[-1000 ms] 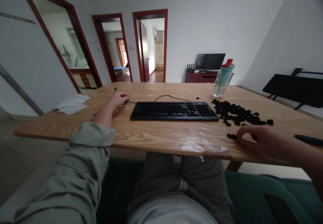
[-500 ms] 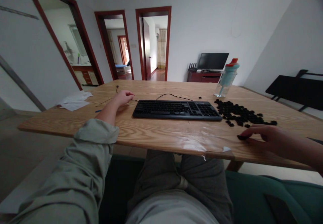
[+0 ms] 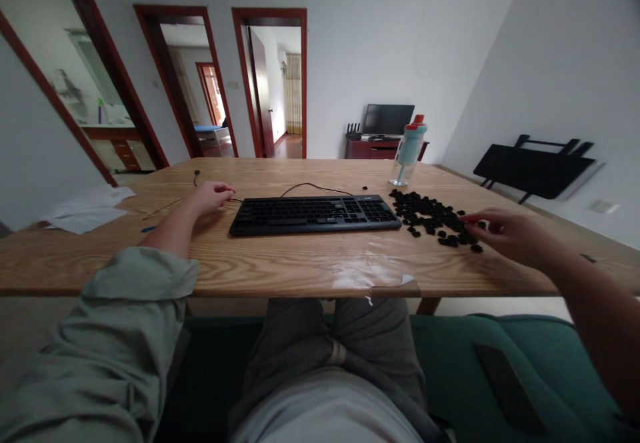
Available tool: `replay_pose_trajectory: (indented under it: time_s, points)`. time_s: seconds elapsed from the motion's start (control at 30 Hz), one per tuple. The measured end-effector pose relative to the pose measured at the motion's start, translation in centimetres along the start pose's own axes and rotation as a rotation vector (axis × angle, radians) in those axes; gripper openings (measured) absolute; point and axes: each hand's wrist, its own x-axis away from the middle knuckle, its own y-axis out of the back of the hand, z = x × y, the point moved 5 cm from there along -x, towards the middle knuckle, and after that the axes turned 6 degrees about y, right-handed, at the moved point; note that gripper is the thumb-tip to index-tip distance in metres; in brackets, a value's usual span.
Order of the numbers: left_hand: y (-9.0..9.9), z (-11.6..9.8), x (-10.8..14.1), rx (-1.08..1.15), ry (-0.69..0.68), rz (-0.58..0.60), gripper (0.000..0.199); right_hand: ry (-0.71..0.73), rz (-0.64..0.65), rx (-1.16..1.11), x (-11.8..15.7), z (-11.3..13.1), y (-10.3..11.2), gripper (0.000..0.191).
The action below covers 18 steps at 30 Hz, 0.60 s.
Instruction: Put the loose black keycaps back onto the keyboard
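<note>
A black keyboard (image 3: 315,215) lies across the middle of the wooden table. Just off its left end is my left hand (image 3: 214,196), with its fingers curled together; what they hold, if anything, is hidden. A thin cable shows beside these fingertips. To the right of the keyboard spreads a loose heap of small black keycaps (image 3: 425,210). My right hand (image 3: 500,230) reaches in at the right edge of this heap, thumb and fingers pinched around a dark keycap among the others.
A clear bottle (image 3: 407,153) with a red lid stands behind the heap. White paper (image 3: 87,210) lies on the left part of the table (image 3: 280,263), and a blue pen-like thing (image 3: 149,229) beside my left forearm. One lone black piece (image 3: 365,188) sits behind the keyboard.
My right hand has gone from the table's front area, where it held a black keycap, up to the heap's right edge. The view has turned right. My left hand stays by the keyboard.
</note>
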Motion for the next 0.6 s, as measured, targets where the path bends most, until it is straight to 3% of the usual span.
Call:
replay_pose_trajectory:
  time_s: [0.1,0.23,0.37,0.6]
  points:
    - [-0.1,-0.3,0.2,0.011,0.024,-0.009,0.038,-0.201,-0.044,-0.009,0.3,-2.2,0.6,0.047]
    - [-0.4,-0.3,0.3,0.006,0.044,0.012,0.042,-0.125,0.069,-0.038,0.7,-3.2,-0.2,0.042]
    - [-0.5,-0.2,0.2,-0.019,0.033,0.029,0.044,-0.098,0.171,0.009,1.6,-2.6,-0.6,0.050]
    - [-0.7,-0.1,0.1,-0.009,0.035,0.052,0.045,-0.106,0.319,0.082,2.2,0.5,-1.0,0.056]
